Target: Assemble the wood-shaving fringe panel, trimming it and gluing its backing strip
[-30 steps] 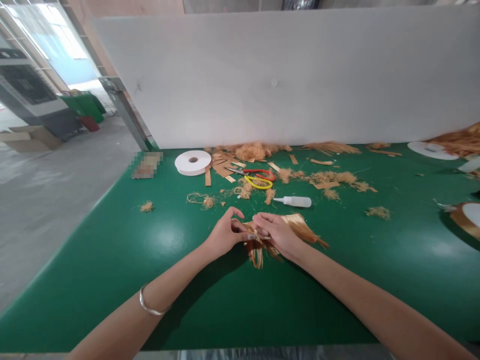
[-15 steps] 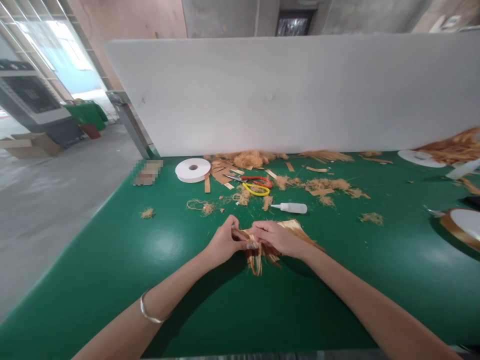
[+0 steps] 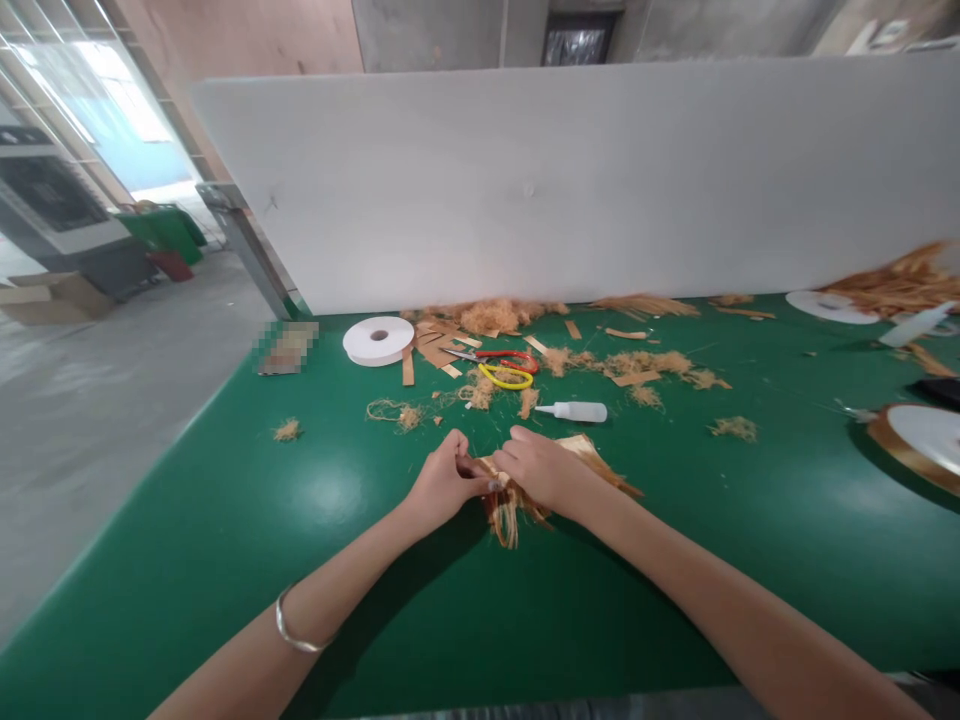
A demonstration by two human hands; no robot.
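In the head view, a bundle of tan, raffia-like strips (image 3: 508, 518) lies at the near middle of the table, its loops and loose ends hanging toward me. My left hand (image 3: 441, 486) pinches its left end between thumb and fingers. Curled over the top of the bundle is my right hand (image 3: 546, 470), its fingertips pressed into the strips close to my left thumb. Pale strip ends fan out beyond my right hand. My fingers hide the spot where both hands meet. A white bottle with a thin nozzle (image 3: 579, 411) lies just past the hands.
Scissors with red and yellow handles (image 3: 510, 374) lie among tan scraps and fibre tufts. A white roll (image 3: 369, 348) lies at back left, and a brown-edged roll (image 3: 926, 440) is at the right. A white panel (image 3: 517, 180) borders the green table's (image 3: 420, 640) far side.
My right hand has rolled forward slightly, its knuckles now higher over the bundle. My left hand keeps its pinch. The whole view has shifted a little.
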